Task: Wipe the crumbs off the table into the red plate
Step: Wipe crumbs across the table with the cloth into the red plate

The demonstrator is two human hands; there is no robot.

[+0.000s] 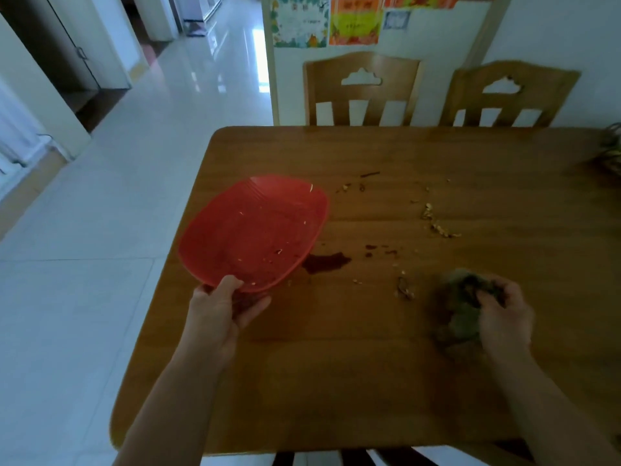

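My left hand (221, 307) grips the near rim of the red plate (255, 227), which is tilted up over the left side of the wooden table (336, 364); a few small bits lie inside it. My right hand (504, 317) is closed on a crumpled grey-green cloth (460, 317) resting on the table at the right. Pale crumbs (437, 225) are scattered across the middle of the table, with another small clump (403, 289) just left of the cloth. A dark red stain (324, 262) and some dark flecks lie beside the plate's right edge.
Two wooden chairs (361, 89) (507, 95) stand at the far side of the table. A dark object (610, 149) sits at the table's far right edge. White tiled floor (117, 196) stretches to the left.
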